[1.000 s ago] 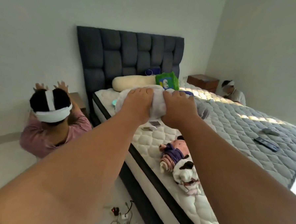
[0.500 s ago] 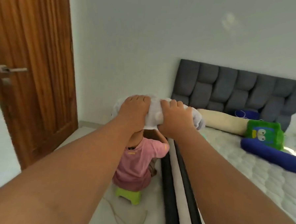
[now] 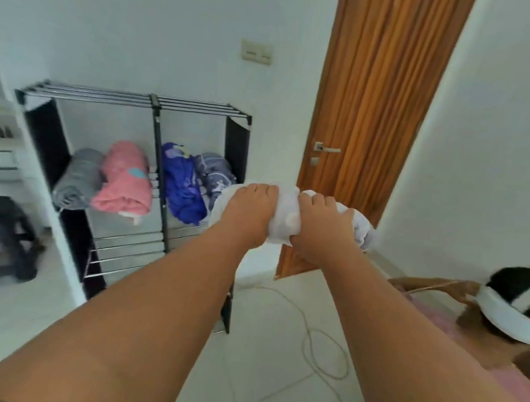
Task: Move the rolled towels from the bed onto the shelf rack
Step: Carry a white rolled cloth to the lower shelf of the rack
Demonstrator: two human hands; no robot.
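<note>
While both arms stretch forward, the left hand (image 3: 251, 211) and right hand (image 3: 319, 223) clamp side by side around a rolled white towel (image 3: 286, 215), carried in the air just in front of the black metal shelf rack (image 3: 153, 102). On its middle shelf lie grey (image 3: 77, 178), pink (image 3: 125, 182), blue (image 3: 183, 187) and patterned navy (image 3: 216, 173) rolled towels.

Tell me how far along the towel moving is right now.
Four rolls already lie on the shelf rack: grey towel, pink towel, blue towel and patterned towel. The white towel is in the air, gripped by the left hand and right hand. It is not yet shelved; the bed is out of view.
</note>
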